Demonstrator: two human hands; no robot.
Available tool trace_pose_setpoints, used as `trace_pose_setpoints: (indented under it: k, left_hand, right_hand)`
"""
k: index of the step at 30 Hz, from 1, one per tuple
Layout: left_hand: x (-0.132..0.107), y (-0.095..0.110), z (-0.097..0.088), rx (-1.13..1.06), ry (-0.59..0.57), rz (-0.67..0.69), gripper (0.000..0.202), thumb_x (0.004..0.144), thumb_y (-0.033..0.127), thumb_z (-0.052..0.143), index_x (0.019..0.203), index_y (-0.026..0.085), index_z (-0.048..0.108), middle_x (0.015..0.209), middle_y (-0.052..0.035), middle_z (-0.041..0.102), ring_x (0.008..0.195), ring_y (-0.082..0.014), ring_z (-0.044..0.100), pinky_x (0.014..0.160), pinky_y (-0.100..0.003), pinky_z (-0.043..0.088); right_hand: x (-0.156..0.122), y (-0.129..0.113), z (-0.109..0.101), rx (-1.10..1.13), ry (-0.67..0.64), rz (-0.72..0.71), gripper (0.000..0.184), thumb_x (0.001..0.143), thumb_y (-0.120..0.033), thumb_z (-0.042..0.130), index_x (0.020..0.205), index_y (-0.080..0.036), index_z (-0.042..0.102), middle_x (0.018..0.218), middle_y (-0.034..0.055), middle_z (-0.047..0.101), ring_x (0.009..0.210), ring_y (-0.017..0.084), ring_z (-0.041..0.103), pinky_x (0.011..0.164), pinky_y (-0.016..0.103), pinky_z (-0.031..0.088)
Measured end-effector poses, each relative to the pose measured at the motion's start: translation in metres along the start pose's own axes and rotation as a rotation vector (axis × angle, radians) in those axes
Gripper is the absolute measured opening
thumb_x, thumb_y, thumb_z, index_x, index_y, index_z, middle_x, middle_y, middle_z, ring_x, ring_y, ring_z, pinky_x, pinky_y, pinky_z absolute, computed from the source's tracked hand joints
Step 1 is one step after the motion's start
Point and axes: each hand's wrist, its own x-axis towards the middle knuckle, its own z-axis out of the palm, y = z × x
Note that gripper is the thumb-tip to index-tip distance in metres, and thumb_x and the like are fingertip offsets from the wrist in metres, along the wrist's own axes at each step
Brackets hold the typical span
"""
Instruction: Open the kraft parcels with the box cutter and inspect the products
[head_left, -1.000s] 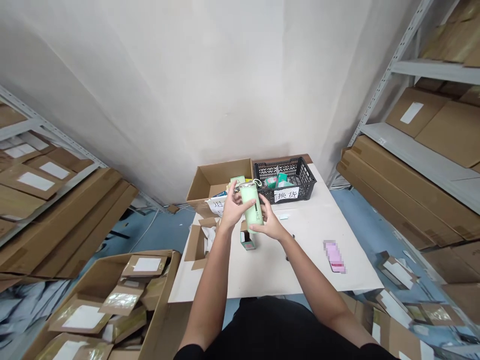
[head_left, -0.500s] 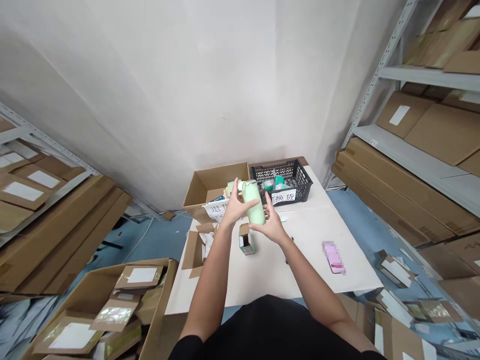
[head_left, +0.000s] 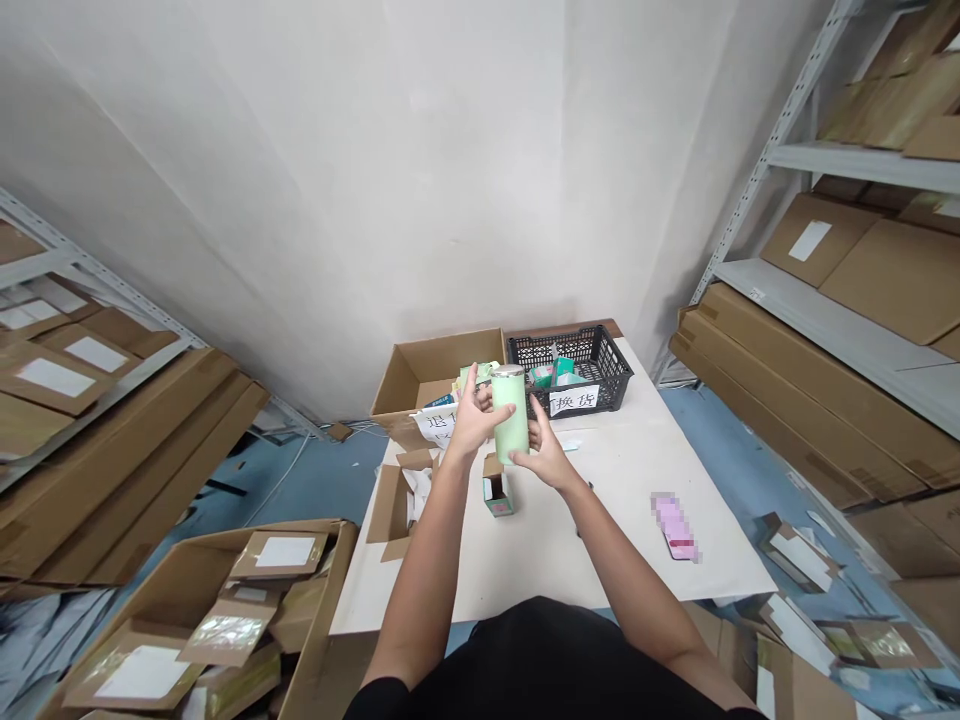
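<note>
We hold a green bottle (head_left: 509, 415) upright over the table (head_left: 615, 520).
Our left grip (head_left: 469, 425) is curled around its upper side and our right grip (head_left: 546, 455) clasps its lower end. The bottle hangs just above a small open box (head_left: 496, 492), with a black basket (head_left: 600, 352) behind it.

Bright, even light; wide-angle bending at edges; sharp centre.

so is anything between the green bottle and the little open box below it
Nothing visible. The left hand and right hand hold the green bottle upright just above the little open box on the table. The right hand wraps the bottle's lower end; the box's flap is up.
</note>
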Motion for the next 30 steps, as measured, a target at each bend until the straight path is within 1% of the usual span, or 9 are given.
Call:
trace_pose_setpoints:
  k: [5,7,10,14,17,20,23,26,30]
  left_hand:
    - [0.000,0.000,-0.008,0.090,0.079,0.015,0.127,0.072,0.045,0.092,0.169,0.029,0.013,0.142,-0.0158,0.064,0.120,-0.0285,0.068,0.103,-0.044,0.056]
    - [0.000,-0.002,-0.011,0.118,0.135,0.016,0.129,0.070,0.045,0.093,0.169,0.028,0.013,0.131,-0.0140,0.069,0.113,-0.0277,0.071,0.100,-0.045,0.058]
    - [-0.002,-0.003,-0.018,0.087,0.067,0.035,0.125,0.077,0.049,0.087,0.170,0.029,0.006,0.129,-0.0126,0.071,0.111,-0.0261,0.072,0.100,-0.046,0.058]
    - [-0.003,0.001,-0.029,0.260,0.035,0.079,0.103,0.084,0.051,0.080,0.167,0.032,0.023,0.160,-0.0138,0.049,0.140,-0.0306,0.056,0.114,-0.047,0.049]
    - [0.000,0.009,-0.039,0.428,0.037,0.096,0.095,0.081,0.048,0.082,0.163,0.031,0.036,0.169,-0.0108,0.038,0.147,-0.0333,0.048,0.119,-0.048,0.043]
    - [0.000,0.009,-0.053,0.497,-0.060,0.113,0.094,0.078,0.046,0.084,0.161,0.030,0.041,0.166,-0.0104,0.043,0.142,-0.0326,0.052,0.118,-0.047,0.044]
    - [-0.005,-0.006,-0.067,0.577,-0.043,0.157,0.084,0.078,0.044,0.084,0.154,0.028,0.052,0.150,-0.0116,0.057,0.136,-0.0317,0.056,0.116,-0.047,0.044]
    - [-0.013,-0.036,-0.078,0.662,0.019,0.170,0.074,0.080,0.046,0.083,0.148,0.028,0.059,0.133,-0.0109,0.064,0.126,-0.0298,0.059,0.113,-0.047,0.046]
    - [-0.027,-0.084,-0.084,0.722,0.037,0.090,0.065,0.084,0.046,0.080,0.144,0.029,0.062,0.116,-0.0073,0.062,0.112,-0.0262,0.062,0.107,-0.043,0.049]
  right_hand:
    - [0.003,0.000,0.009,-0.158,0.186,0.060,0.135,0.062,-0.038,0.097,0.169,-0.033,0.014,0.122,0.0086,0.068,0.102,0.027,0.069,0.095,0.047,0.058]
    - [0.003,0.001,0.013,-0.155,0.170,0.040,0.135,0.062,-0.038,0.097,0.169,-0.034,0.013,0.127,0.0093,0.066,0.110,0.027,0.068,0.098,0.047,0.056]
    - [0.003,0.005,0.016,-0.089,0.065,0.030,0.131,0.071,-0.041,0.090,0.170,-0.035,0.004,0.131,0.0097,0.064,0.112,0.026,0.068,0.096,0.044,0.057]
    - [0.003,0.010,0.018,-0.256,0.114,0.068,0.131,0.067,-0.038,0.092,0.170,-0.033,0.010,0.118,0.0061,0.067,0.099,0.025,0.068,0.092,0.044,0.057]
    - [0.005,0.020,0.017,-0.342,0.121,0.024,0.130,0.066,-0.035,0.092,0.169,-0.033,0.013,0.126,0.0071,0.065,0.113,0.027,0.064,0.104,0.049,0.051]
    - [0.008,0.046,0.012,-0.256,0.000,-0.013,0.112,0.071,-0.031,0.083,0.166,-0.036,0.023,0.145,0.0087,0.058,0.131,0.027,0.057,0.110,0.049,0.046]
    - [0.008,0.092,0.008,-0.194,-0.007,0.137,0.074,0.077,-0.029,0.072,0.148,-0.031,0.052,0.145,0.0095,0.060,0.120,0.025,0.064,0.099,0.042,0.052]
    - [0.000,0.144,0.013,-0.394,0.061,0.439,0.064,0.074,-0.033,0.077,0.135,-0.023,0.062,0.128,0.0104,0.069,0.099,0.024,0.071,0.088,0.037,0.055]
    - [-0.014,0.196,0.035,-0.719,-0.029,0.579,0.052,0.073,-0.034,0.084,0.121,-0.021,0.070,0.113,0.0101,0.076,0.104,0.028,0.072,0.082,0.032,0.052]
